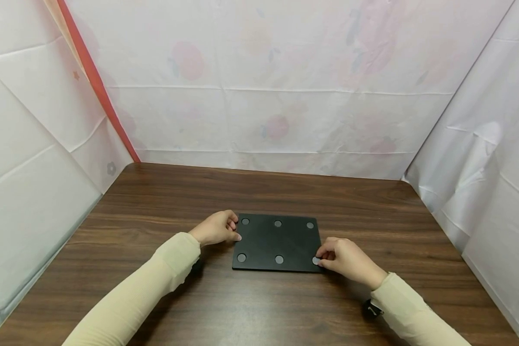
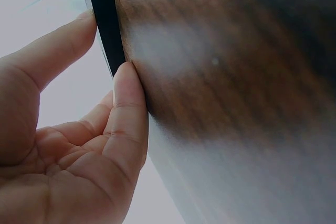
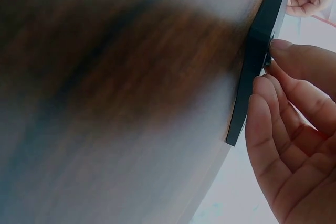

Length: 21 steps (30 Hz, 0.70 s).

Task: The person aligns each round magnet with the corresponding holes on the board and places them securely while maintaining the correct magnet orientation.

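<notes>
A flat black rectangular board (image 1: 281, 240) lies on the table, with several grey round spots along its two long sides. My left hand (image 1: 216, 228) holds the board's left edge; the left wrist view shows the thumb tip (image 2: 86, 17) and a fingertip (image 2: 127, 77) against the dark edge. At the near right corner, my right hand (image 1: 343, 257) pinches a small pale disc (image 1: 315, 260) between thumb and forefinger, right over that corner's spot. In the right wrist view, the thumb and forefinger meet at the board's top face, and the other fingers curl beside its edge.
The brown wood-grain table (image 1: 177, 192) extends around the board. A patterned white curtain (image 1: 259, 96) hangs behind it, with white cloth on both sides. A red strip (image 1: 99, 86) runs down the left back corner. A small black object (image 1: 372, 308) sits at the right wrist.
</notes>
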Each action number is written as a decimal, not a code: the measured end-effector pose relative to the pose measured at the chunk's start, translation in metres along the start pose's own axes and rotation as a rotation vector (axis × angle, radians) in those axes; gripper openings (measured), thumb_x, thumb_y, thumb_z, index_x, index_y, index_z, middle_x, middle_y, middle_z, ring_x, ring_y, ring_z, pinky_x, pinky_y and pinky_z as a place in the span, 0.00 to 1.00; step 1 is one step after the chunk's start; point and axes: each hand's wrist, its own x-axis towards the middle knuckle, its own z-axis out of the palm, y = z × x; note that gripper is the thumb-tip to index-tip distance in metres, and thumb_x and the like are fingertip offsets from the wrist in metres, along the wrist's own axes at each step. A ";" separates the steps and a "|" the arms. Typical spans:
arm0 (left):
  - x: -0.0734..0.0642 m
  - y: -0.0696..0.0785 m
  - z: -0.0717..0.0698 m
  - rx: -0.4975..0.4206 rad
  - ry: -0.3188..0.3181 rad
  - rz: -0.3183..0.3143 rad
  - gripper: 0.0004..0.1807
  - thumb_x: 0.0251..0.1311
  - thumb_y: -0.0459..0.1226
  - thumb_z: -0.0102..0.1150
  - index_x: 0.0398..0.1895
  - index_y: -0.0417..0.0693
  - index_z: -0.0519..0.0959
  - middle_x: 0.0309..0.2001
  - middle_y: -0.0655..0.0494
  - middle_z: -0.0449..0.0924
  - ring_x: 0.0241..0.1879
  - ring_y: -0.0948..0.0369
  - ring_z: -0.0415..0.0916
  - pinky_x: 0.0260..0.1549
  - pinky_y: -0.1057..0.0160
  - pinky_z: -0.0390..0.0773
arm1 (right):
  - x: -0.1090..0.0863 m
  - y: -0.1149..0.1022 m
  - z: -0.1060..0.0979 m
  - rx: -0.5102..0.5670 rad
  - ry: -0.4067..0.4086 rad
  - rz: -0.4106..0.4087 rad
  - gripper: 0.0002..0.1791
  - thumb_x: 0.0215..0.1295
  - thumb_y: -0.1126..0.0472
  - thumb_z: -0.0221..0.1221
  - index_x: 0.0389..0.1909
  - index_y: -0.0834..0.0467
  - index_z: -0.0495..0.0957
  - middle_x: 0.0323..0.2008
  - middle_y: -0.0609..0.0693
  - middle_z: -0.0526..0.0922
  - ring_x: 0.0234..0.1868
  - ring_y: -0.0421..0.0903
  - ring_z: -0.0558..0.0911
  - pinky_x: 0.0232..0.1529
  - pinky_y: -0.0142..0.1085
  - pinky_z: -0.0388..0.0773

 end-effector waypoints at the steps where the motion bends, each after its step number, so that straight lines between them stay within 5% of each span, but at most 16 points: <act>1: 0.000 0.000 0.000 -0.001 0.000 0.000 0.27 0.54 0.32 0.70 0.56 0.35 0.71 0.41 0.48 0.74 0.35 0.60 0.71 0.31 0.64 0.73 | 0.000 0.000 0.000 -0.001 -0.002 0.001 0.05 0.57 0.64 0.69 0.35 0.54 0.85 0.31 0.39 0.80 0.29 0.29 0.75 0.31 0.27 0.76; 21: 0.000 0.001 0.000 0.027 -0.002 0.008 0.26 0.54 0.32 0.70 0.55 0.36 0.71 0.41 0.49 0.75 0.35 0.60 0.70 0.33 0.64 0.72 | 0.003 0.002 0.002 0.014 0.021 0.000 0.06 0.58 0.61 0.69 0.36 0.53 0.84 0.31 0.39 0.80 0.30 0.29 0.77 0.32 0.28 0.77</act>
